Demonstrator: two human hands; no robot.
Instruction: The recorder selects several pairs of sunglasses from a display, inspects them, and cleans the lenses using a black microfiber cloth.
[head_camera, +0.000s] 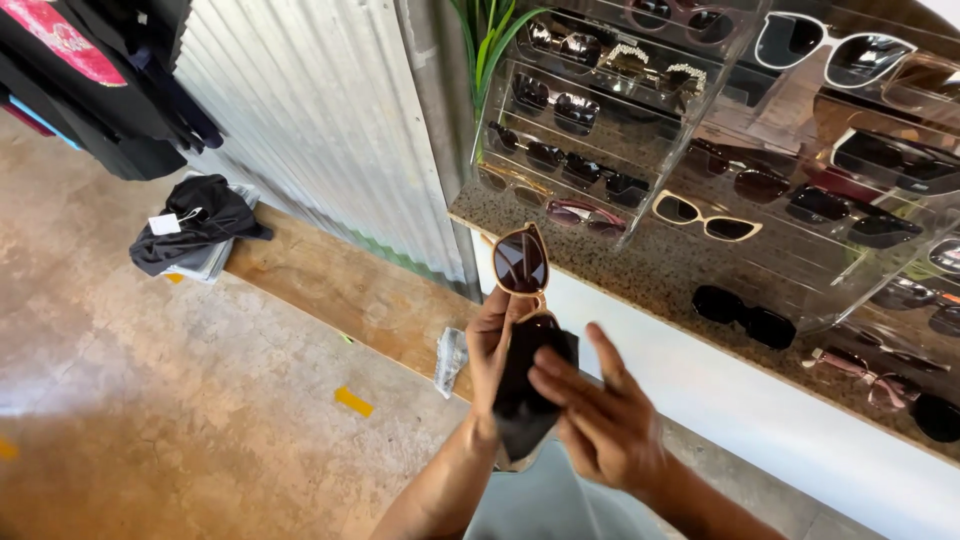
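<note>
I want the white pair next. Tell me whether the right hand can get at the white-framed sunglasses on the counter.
Probably yes: the white-framed sunglasses lie uncovered on the counter, nothing before them, though the right hand is pressing a dark cloth.

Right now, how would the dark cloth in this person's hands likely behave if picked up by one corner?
The dark cloth looks floppy: it drapes below the left hand and folds around the sunglasses. Probably light, since the fingers of the right hand press it with little effort. Unlikely to slip; it looks soft and matte.
</note>
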